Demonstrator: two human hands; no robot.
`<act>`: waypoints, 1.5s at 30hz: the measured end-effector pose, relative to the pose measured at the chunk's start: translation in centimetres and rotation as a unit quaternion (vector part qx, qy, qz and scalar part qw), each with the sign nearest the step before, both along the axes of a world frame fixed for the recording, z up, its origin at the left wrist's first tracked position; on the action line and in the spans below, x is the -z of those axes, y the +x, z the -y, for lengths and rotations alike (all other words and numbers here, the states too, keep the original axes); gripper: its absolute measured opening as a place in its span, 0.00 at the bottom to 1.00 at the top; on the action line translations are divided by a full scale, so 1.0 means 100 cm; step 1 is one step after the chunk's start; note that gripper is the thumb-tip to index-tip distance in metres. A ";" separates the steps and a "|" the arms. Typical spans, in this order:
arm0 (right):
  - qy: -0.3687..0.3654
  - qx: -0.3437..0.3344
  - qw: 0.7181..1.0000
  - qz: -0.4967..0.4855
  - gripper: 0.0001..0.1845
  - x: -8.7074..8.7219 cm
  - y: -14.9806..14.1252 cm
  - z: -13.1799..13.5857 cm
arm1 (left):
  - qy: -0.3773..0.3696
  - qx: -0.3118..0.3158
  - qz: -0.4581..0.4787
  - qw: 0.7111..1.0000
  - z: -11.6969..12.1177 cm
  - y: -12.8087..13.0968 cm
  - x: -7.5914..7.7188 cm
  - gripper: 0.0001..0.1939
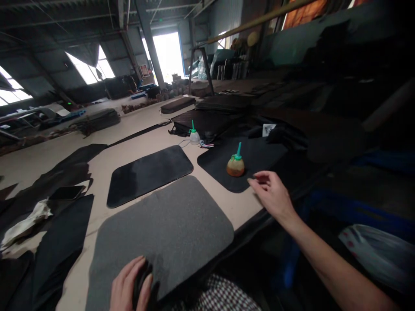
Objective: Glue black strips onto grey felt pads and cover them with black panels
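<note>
My left hand [129, 285] rests at the near edge of a large grey rounded panel [168, 229]. Its fingers are curled round a small dark object [140, 280] whose kind I cannot make out. My right hand [271, 194] hovers with thumb and fingers apart and nothing between them. Just left of it stands a squeeze bottle [235, 166] with amber liquid and a green nozzle, upright on a black rounded panel [214, 166]. A second black panel [151, 175] lies beyond the grey one.
Another green-tipped bottle [194, 137] stands farther back, beside stacked black pieces [207, 121]. On the left are black sheets [65, 242], a phone [66, 192] and a whitish cloth [27, 222]. A plastic bag [372, 250] sits low at the right, past the table edge.
</note>
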State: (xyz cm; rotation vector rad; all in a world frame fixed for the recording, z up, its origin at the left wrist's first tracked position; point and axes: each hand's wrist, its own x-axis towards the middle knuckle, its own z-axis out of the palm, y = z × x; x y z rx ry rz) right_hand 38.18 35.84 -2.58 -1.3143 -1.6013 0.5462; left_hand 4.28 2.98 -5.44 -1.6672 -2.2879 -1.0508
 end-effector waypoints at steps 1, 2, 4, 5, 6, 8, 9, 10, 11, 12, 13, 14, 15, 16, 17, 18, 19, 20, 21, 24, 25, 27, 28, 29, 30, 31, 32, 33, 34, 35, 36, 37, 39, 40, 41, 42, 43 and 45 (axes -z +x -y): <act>0.006 0.012 1.000 0.004 0.27 0.005 0.003 -0.018 | -0.014 0.002 0.006 1.000 0.000 -0.001 -0.001 0.20; 0.013 0.009 1.000 0.012 0.32 0.009 0.003 -0.035 | -0.025 0.005 0.009 1.000 0.000 -0.001 -0.002 0.20; 0.020 -0.024 0.999 0.032 0.44 0.017 -0.004 -0.063 | -0.038 0.015 0.010 0.999 0.002 0.001 -0.003 0.20; 0.015 -0.045 0.998 0.047 0.47 0.020 -0.010 -0.075 | -0.041 0.020 0.008 0.999 0.004 0.003 -0.003 0.20; 0.004 -0.064 0.996 0.063 0.50 0.021 -0.017 -0.084 | -0.042 0.023 0.007 0.999 0.007 0.005 -0.003 0.20; -0.022 -0.085 0.992 0.095 0.50 0.022 -0.030 -0.095 | -0.041 0.021 0.003 0.999 0.012 0.008 -0.002 0.19; -0.032 -0.087 0.990 0.107 0.48 0.021 -0.036 -0.098 | -0.041 0.017 0.000 0.999 0.015 0.010 -0.001 0.19; -0.038 -0.084 0.989 0.113 0.47 0.019 -0.041 -0.099 | -0.039 0.012 -0.001 0.999 0.018 0.011 -0.001 0.18; -0.041 -0.077 0.990 0.112 0.46 0.016 -0.045 -0.098 | -0.038 0.007 0.000 0.999 0.020 0.012 -0.001 0.18; -0.045 -0.069 0.992 0.099 0.45 0.013 -0.048 -0.095 | -0.038 0.002 0.003 0.999 0.022 0.014 -0.003 0.18; -0.055 -0.063 0.995 0.062 0.43 0.009 -0.050 -0.091 | -0.038 -0.003 0.010 0.999 0.024 0.016 -0.005 0.18; -0.069 -0.062 0.996 0.004 0.41 0.004 -0.052 -0.086 | -0.040 -0.009 0.019 0.999 0.025 0.018 -0.008 0.18; -0.082 -0.067 0.993 -0.059 0.38 -0.001 -0.053 -0.079 | -0.041 -0.015 0.029 0.999 0.026 0.019 -0.012 0.17; -0.102 -0.086 0.982 -0.132 0.35 -0.007 -0.055 -0.071 | -0.042 -0.022 0.041 0.998 0.025 0.021 -0.017 0.17; -0.126 -0.117 0.965 -0.199 0.32 -0.013 -0.057 -0.063 | -0.046 -0.026 0.055 0.997 0.025 0.022 -0.023 0.17; -0.154 -0.158 0.944 -0.245 0.30 -0.020 -0.059 -0.053 | -0.051 -0.025 0.072 0.996 0.023 0.024 -0.030 0.16; -0.197 -0.211 0.911 -0.295 0.28 -0.026 -0.062 -0.042 | -0.056 -0.020 0.096 0.994 0.021 0.026 -0.037 0.16; -0.242 -0.259 0.879 -0.319 0.27 -0.032 -0.067 -0.029 | -0.059 -0.010 0.128 0.990 0.018 0.029 -0.044 0.16; -0.273 -0.297 0.859 -0.316 0.27 -0.038 -0.072 -0.015 | -0.061 0.002 0.169 0.984 0.014 0.032 -0.050 0.16; -0.304 -0.421 0.839 -0.164 0.36 -0.052 -0.099 0.039 | -0.036 0.032 0.342 0.938 -0.002 0.045 -0.063 0.18; -0.295 -0.463 0.830 -0.094 0.40 -0.056 -0.110 0.059 | -0.017 0.040 0.408 0.912 -0.008 0.050 -0.066 0.20; -0.257 -0.544 0.798 0.033 0.44 -0.062 -0.135 0.098 | 0.029 0.053 0.525 0.849 -0.017 0.058 -0.068 0.26; -0.231 -0.575 0.782 0.064 0.42 -0.064 -0.147 0.115 | 0.051 0.057 0.568 0.819 -0.019 0.060 -0.068 0.29; -0.211 -0.591 0.774 0.087 0.39 -0.065 -0.158 0.130 | 0.069 0.056 0.597 0.797 -0.020 0.061 -0.068 0.29; -0.192 -0.594 0.774 0.103 0.37 -0.066 -0.167 0.143 | 0.082 0.052 0.615 0.782 -0.019 0.061 -0.068 0.29; -0.178 -0.595 0.776 0.114 0.35 -0.066 -0.175 0.153 | 0.091 0.046 0.626 0.773 -0.015 0.059 -0.068 0.27; -0.168 -0.593 0.778 0.122 0.34 -0.065 -0.180 0.160 | 0.097 0.036 0.632 0.768 -0.011 0.057 -0.068 0.26; -0.163 -0.594 0.778 0.125 0.34 -0.064 -0.183 0.165 | 0.101 0.028 0.635 0.765 -0.005 0.054 -0.068 0.25; -0.165 -0.603 0.771 0.121 0.35 -0.062 -0.185 0.168 | 0.106 0.021 0.637 0.763 0.000 0.052 -0.068 0.25; -0.174 -0.616 0.761 0.105 0.36 -0.060 -0.186 0.171 | 0.114 0.017 0.639 0.761 0.006 0.050 -0.068 0.25; -0.192 -0.631 0.748 0.077 0.38 -0.057 -0.187 0.173 | 0.126 0.012 0.640 0.758 0.011 0.049 -0.068 0.25; -0.218 -0.645 0.732 0.041 0.39 -0.053 -0.187 0.175 | 0.144 0.006 0.639 0.755 0.015 0.048 -0.069 0.25; -0.271 -0.656 0.704 -0.037 0.42 -0.045 -0.188 0.181 | 0.183 -0.011 0.639 0.747 0.019 0.048 -0.070 0.24; -0.291 -0.653 0.696 -0.068 0.42 -0.041 -0.188 0.185 | 0.198 -0.018 0.638 0.744 0.019 0.048 -0.070 0.24; -0.307 -0.644 0.695 -0.090 0.42 -0.038 -0.189 0.190 | 0.208 -0.021 0.637 0.742 0.018 0.048 -0.071 0.25; -0.319 -0.632 0.698 -0.104 0.40 -0.035 -0.190 0.195 | 0.213 -0.022 0.635 0.743 0.017 0.048 -0.071 0.25; -0.327 -0.618 0.706 -0.114 0.37 -0.033 -0.192 0.200 | 0.213 -0.022 0.631 0.746 0.016 0.047 -0.072 0.25; -0.341 -0.589 0.721 -0.130 0.33 -0.033 -0.196 0.208 | 0.206 -0.023 0.623 0.754 0.015 0.045 -0.072 0.24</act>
